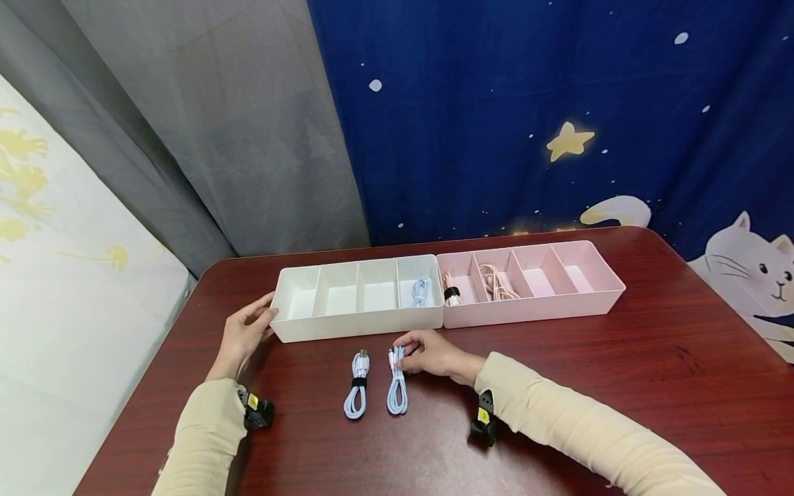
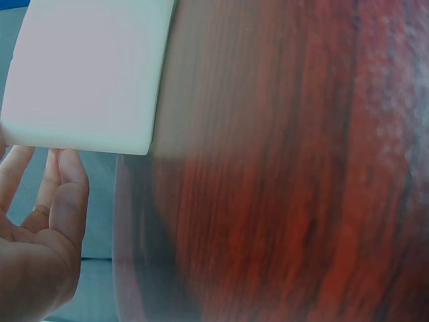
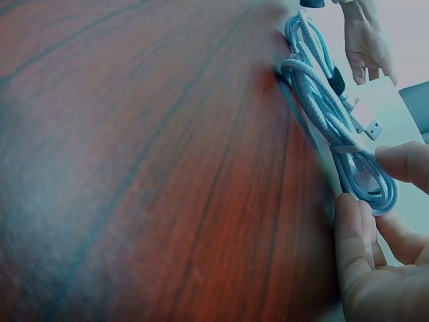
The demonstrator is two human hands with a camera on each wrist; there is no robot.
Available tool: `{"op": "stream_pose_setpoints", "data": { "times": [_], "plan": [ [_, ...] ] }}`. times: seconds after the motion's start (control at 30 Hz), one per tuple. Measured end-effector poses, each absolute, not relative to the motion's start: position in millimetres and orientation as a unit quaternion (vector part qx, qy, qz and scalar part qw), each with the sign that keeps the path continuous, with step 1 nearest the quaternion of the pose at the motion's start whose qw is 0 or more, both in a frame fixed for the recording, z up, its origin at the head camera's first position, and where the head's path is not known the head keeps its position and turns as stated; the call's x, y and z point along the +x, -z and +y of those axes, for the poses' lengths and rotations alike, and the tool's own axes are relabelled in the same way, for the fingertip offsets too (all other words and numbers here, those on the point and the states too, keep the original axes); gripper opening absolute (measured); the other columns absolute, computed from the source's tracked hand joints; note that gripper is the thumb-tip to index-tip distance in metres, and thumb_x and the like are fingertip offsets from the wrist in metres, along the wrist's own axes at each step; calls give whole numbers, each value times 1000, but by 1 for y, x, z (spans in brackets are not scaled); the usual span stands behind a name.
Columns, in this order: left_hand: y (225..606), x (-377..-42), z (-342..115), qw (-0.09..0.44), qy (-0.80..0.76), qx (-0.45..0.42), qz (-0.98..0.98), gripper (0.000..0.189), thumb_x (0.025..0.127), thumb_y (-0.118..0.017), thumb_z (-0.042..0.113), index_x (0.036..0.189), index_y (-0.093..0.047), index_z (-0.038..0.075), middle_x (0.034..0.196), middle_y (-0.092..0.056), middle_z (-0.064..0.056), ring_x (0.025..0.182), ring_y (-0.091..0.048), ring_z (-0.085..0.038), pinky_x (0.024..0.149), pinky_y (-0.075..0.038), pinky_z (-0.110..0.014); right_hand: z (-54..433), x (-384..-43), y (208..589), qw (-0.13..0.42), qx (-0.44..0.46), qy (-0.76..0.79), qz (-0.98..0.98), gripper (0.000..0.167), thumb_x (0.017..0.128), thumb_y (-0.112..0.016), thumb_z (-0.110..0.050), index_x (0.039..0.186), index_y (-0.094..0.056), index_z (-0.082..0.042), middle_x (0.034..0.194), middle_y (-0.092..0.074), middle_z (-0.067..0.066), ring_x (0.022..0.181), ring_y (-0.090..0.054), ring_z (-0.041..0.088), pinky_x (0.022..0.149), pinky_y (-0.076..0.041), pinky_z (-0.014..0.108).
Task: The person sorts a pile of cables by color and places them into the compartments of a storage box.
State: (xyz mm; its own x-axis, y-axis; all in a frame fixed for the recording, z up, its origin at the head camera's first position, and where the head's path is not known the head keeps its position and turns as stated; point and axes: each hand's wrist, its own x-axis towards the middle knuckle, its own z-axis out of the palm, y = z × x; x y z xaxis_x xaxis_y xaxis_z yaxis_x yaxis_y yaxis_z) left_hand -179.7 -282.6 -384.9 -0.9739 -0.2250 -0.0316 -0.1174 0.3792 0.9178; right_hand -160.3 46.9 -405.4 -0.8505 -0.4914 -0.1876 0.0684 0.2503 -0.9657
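Observation:
My right hand (image 1: pixel 431 355) pinches the upper end of a coiled light-blue charging cable (image 1: pixel 398 391) between thumb and fingers. In the right wrist view, that coil (image 3: pixel 315 100) has a pale band round it. Just left of it on the table lies a second light-blue USB cable (image 1: pixel 355 401), bound with a black strap. My left hand (image 1: pixel 243 334) rests its fingertips against the left end of a white divided box (image 1: pixel 360 324). Seen from the left wrist, its fingers (image 2: pixel 67 194) reach up to the box's end wall.
A pink divided box (image 1: pixel 533 310) stands end to end with the white one. Pinkish cables (image 1: pixel 496 284) lie in its two left compartments. Another light-blue cable (image 1: pixel 420 292) lies in the white box's rightmost compartment. Curtains (image 1: pixel 496 124) hang behind the table (image 1: pixel 558 365).

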Motion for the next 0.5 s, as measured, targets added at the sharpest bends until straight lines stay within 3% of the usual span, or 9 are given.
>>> {"op": "stream_pose_setpoints", "data": {
  "times": [0.27,0.5],
  "plan": [
    [384,-180,-282,49,553,110,-824,46,87,-58,23,130,-47,9,86,-55,10,70,-55,0,65,-49,-18,46,-161,406,244,-141,597,751,37,74,-64,2,109,-56,10,80,-52,7,64,-52,10,61,-50,25],
    [383,-179,-281,45,548,115,-828,46,87,-57,23,130,-47,10,95,-55,1,71,-55,0,66,-49,-18,47,-160,406,245,-134,593,755,37,74,-65,2,109,-57,10,80,-55,6,63,-54,9,60,-50,26]
  ]
}}
